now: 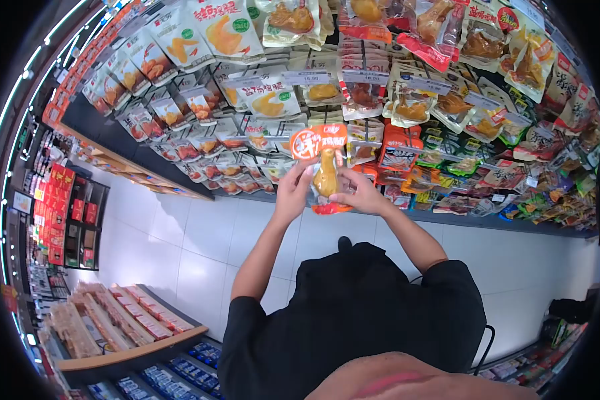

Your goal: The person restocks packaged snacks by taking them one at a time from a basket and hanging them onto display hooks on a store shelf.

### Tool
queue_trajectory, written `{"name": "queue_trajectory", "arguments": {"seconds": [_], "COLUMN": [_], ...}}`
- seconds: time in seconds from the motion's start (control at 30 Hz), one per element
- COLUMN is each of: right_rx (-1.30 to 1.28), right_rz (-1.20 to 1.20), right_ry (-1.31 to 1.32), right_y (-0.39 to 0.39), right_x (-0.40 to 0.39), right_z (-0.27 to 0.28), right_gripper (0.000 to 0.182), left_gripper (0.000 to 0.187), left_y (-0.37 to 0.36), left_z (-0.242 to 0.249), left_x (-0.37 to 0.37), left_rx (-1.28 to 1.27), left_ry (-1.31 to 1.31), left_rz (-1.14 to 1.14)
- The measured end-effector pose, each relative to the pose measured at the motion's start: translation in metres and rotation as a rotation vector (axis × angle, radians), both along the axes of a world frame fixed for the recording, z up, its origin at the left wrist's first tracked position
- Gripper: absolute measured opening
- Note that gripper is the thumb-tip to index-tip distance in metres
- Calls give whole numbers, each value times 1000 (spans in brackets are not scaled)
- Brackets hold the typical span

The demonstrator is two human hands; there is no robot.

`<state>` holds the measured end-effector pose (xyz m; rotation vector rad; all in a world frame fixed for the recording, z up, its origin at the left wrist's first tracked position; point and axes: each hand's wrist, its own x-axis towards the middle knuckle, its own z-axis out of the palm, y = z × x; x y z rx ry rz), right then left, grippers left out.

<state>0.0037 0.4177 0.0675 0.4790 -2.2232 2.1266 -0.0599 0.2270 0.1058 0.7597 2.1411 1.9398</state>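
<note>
Between my two hands is an orange-topped packet of a chicken drumstick (328, 170), held upright in front of the shelves with its printed face towards me. My left hand (295, 190) grips its left edge, fingers partly behind it. At the lower right edge, my right hand (361, 192) closes on the same packet, its thumb lying across the front. Just beyond the packet hang rows of similar snack packets, among them a white packet with a yellow picture (270, 99) and an orange packet (400, 148).
Price labels (365, 78) run along the hanging rows. White floor tiles (200, 233) lie below. Behind me on the left stands a low shelf with long boxed goods (130, 317) over blue packs (160, 383). Red boxes (55, 207) fill a rack farther left.
</note>
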Motion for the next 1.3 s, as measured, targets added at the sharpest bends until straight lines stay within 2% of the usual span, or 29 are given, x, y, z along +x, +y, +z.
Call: {"name": "queue_trajectory", "arguments": {"seconds": [0.1,0.17,0.23,0.33,0.4,0.43,0.47,0.57,0.67,0.7,0.77,0.83,0.9,0.93,1.07,1.2,1.3], "right_rx": [-109,73,114,-74,-69,-61,-100,-35,79,128,70,267,217,260,323,351,282], "right_rz": [-50,-152,-226,-303,-344,-370,-393,-483,-503,-515,-535,-580,-586,-560,-545,-627,-603], "right_ry": [2,137,196,103,199,293,259,305,393,422,407,472,441,451,425,519,474], "right_y": [26,44,58,74,87,90,92,100,115,116,114,118,113,112,114,112,108], "right_x": [-18,-25,-31,-31,-39,-41,-40,-47,-66,-69,-72,-79,-76,-75,-89,-107,-106], "right_z": [24,46,62,93,111,122,136,168,189,194,208,217,225,230,235,237,237], "right_gripper": [56,56,57,53,51,49,46,45,43,43,45,47,50,48,51,51,50], "left_gripper": [29,33,39,43,46,49,50,48,52,52,70,68,61,55,51,51,61], "left_y": [29,45,58,76,88,94,101,122,139,140,141,139,123,119,107,105,89], "left_z": [29,51,74,116,151,170,190,241,270,277,288,286,292,292,299,297,299], "left_x": [-26,-41,-55,-76,-96,-105,-114,-120,-102,-102,-108,-117,-123,-130,-123,-126,-116], "left_rx": [24,136,191,125,18,59,86,240,258,262,196,275,202,250,269,229,258], "left_ry": [-100,-31,-93,56,390,445,552,734,722,725,506,550,598,692,716,605,689], "left_rz": [-40,-180,-232,-289,-275,-289,-282,-209,-141,-153,-342,-392,-350,-351,-365,-408,-383]}}
